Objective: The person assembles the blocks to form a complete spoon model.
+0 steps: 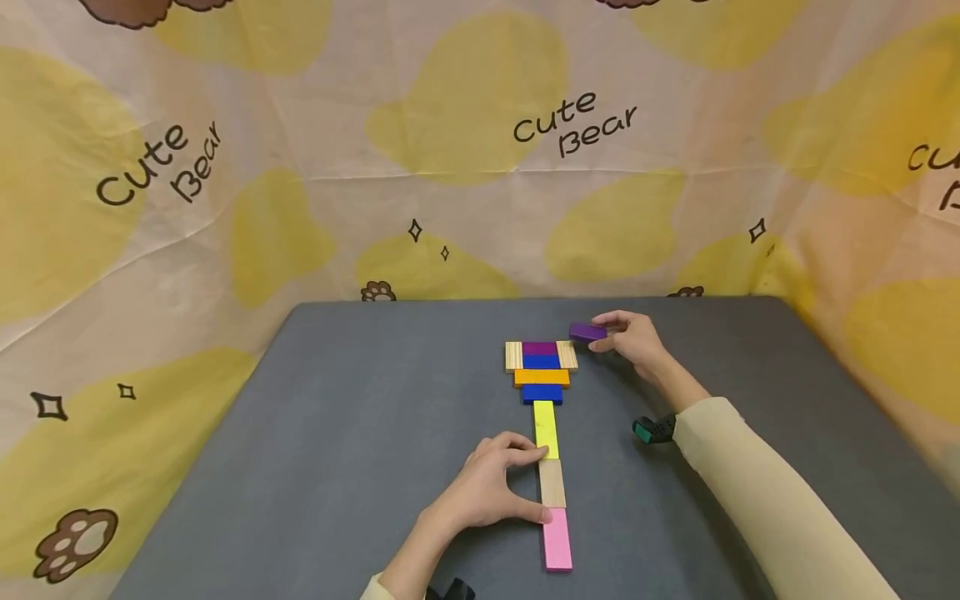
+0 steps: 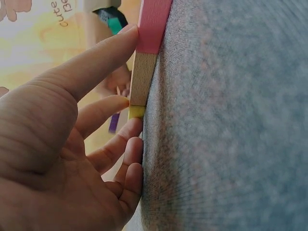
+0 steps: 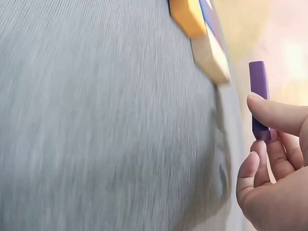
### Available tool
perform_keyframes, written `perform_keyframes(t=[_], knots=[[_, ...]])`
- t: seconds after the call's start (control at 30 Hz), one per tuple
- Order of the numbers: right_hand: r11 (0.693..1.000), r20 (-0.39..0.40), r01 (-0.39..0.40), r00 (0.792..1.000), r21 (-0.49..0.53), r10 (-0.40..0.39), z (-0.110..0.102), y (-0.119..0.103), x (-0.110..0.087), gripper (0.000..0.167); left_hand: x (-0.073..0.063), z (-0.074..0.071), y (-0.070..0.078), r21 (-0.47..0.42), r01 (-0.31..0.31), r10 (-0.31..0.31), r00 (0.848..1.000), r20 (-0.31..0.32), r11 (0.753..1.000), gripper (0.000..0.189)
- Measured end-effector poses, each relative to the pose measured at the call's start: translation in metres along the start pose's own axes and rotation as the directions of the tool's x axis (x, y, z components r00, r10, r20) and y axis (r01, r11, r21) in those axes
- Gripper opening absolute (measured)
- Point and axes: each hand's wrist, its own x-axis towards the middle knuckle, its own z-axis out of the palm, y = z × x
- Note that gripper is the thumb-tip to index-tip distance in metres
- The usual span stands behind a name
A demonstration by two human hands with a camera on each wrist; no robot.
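A line of flat blocks lies on the grey table (image 1: 360,417): pink block (image 1: 557,540), plain wood block (image 1: 552,483), yellow block (image 1: 546,428), then blue, orange, blue and purple blocks flanked by two wooden ones (image 1: 541,367). My left hand (image 1: 491,487) rests beside the wood block (image 2: 143,78), thumb at the pink block (image 2: 153,25), a fingertip at the yellow block (image 2: 136,112). My right hand (image 1: 630,340) pinches a purple block (image 1: 587,332) just right of the stack's far end; the right wrist view shows the purple block (image 3: 259,98) held above the table near a wooden block (image 3: 211,55).
A cloth backdrop (image 1: 465,150) printed with yellow shapes and "Cute Bear" rises behind and at both sides of the table. Bare grey surface spreads left of the block line and to the right of it under my right forearm (image 1: 757,483).
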Motion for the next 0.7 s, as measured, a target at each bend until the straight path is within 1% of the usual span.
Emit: perform_keyframes(t=[0.17, 0.3, 0.5, 0.7], knots=[[0.999, -0.017, 0.052, 0.998, 0.016, -0.052, 0.020, -0.013, 0.009, 0.039, 0.002, -0.002, 0.000, 0.002, 0.006, -0.006, 1.000, 0.003, 1.000, 0.076], [0.996, -0.004, 0.084, 0.996, 0.004, -0.084, 0.034, -0.018, 0.019, 0.038, 0.003, -0.003, -0.001, 0.005, 0.017, -0.017, 1.000, 0.011, 1.000, 0.075], [0.997, 0.022, 0.071, 0.997, -0.037, -0.070, 0.049, -0.021, 0.025, 0.038, 0.004, -0.004, -0.003, 0.001, 0.019, -0.019, 1.000, 0.014, 1.000, 0.075], [0.996, 0.016, 0.058, 0.998, -0.065, -0.057, 0.052, -0.019, 0.026, 0.035, 0.005, -0.003, -0.004, 0.000, 0.001, -0.001, 1.000, 0.018, 1.000, 0.074]])
